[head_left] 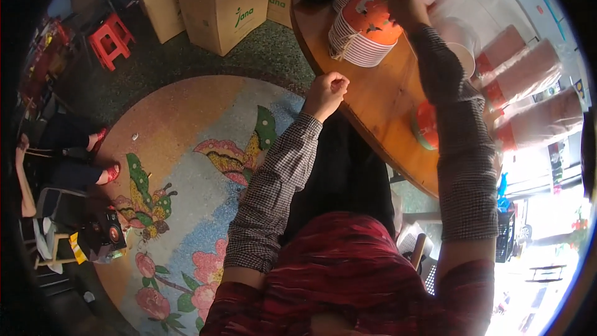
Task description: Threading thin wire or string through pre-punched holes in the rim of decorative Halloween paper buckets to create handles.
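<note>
On the wooden table stands a tilted stack of nested paper buckets (pixel 364 50) with white ridged rims. Its outermost one is an orange paper bucket (pixel 375 18) printed with dark shapes and a green and white band. My right hand (pixel 409 9) is closed at that bucket's upper right side, fingers curled against its wall. Some thin string or twine (pixel 347 45) hangs at the stack's lower left. My left hand (pixel 328 94) is just off the table's near edge, thumb and fingers pinched together; whatever is between them is too small to make out.
The round wooden table (pixel 388 112) holds taller bagged stacks of buckets (pixel 528 81) at right and an orange container (pixel 426 126). Cardboard boxes (pixel 227 9) and a red stool (pixel 111 40) stand on the far floor. A seated person (pixel 65 140) is at left.
</note>
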Tool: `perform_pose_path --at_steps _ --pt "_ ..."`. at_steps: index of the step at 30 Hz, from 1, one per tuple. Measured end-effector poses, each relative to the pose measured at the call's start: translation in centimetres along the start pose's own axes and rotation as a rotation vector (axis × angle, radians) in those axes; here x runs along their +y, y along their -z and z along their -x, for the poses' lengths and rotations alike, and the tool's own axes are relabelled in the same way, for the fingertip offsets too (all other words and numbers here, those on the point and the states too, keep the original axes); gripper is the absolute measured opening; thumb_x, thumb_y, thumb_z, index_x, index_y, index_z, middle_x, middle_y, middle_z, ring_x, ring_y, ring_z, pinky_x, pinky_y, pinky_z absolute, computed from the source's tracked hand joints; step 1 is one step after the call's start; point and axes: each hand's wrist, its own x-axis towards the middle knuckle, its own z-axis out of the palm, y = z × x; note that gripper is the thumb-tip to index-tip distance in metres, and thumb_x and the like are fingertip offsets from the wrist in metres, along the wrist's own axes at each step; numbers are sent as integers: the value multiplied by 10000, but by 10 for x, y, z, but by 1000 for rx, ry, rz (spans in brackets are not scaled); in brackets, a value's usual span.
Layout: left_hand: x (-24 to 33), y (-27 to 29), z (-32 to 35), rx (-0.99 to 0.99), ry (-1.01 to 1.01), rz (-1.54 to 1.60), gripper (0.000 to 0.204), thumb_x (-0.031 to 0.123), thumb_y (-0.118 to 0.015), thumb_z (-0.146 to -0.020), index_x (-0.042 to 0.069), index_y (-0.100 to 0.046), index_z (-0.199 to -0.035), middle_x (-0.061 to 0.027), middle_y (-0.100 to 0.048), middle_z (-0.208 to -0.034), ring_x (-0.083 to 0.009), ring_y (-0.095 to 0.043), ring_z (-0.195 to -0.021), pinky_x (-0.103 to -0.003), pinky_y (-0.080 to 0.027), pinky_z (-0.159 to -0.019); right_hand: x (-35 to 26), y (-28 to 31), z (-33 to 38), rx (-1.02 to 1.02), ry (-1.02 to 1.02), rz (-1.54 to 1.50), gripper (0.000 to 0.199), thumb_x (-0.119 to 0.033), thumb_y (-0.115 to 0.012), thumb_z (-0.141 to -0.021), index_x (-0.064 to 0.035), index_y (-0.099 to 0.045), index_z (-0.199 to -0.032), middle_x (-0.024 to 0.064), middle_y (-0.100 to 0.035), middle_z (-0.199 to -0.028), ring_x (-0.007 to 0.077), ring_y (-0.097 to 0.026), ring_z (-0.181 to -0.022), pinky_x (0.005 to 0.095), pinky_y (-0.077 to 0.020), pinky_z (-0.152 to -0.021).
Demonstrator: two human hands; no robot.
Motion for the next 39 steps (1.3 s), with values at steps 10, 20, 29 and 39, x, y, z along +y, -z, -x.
perform_pose_path --at_steps 10,20,29,39 --pt "-5 -34 0 86 -135 -85 81 107 -593 -856 32 -596 -885 -86 -640 -769 -189 -629 -695 -305 -499 -622 59 75 48 -44 119 -129 220 -241 -558 -914 -30 -584 -968 29 -612 -736 95 -573 -580 241 -479 -507" --pt "53 -81 -35 143 -644 -832 206 155 -599 -800 95 -565 -993 -80 -565 -930 -273 -595 -781 -401 -472 -673 80 77 47 -79 125 -235 198 -174 -612 -885 -27 -538 -995 43 -623 -751 94 -575 -610 233 -492 -522" --pt "62 -86 -56 201 -993 -1083 93 151 -560 -778 80 -581 -833 -68 -508 -801 -235 -551 -732 -368 -403 -719 78 75 47 -89 152 -249 240 -165 -627 -877 -6 -526 -1025 64 -632 -757 110 -592 -625 244 -506 -538" --pt "35 -50 -29 8 -669 -1030 157 193 -582 -819 82 -581 -930 -72 -616 -746 -262 -611 -690 -391 -454 -649 84 77 46 -90 186 -231 233 -165 -628 -877 -3 -522 -1009 71 -627 -764 108 -595 -630 243 -509 -552"
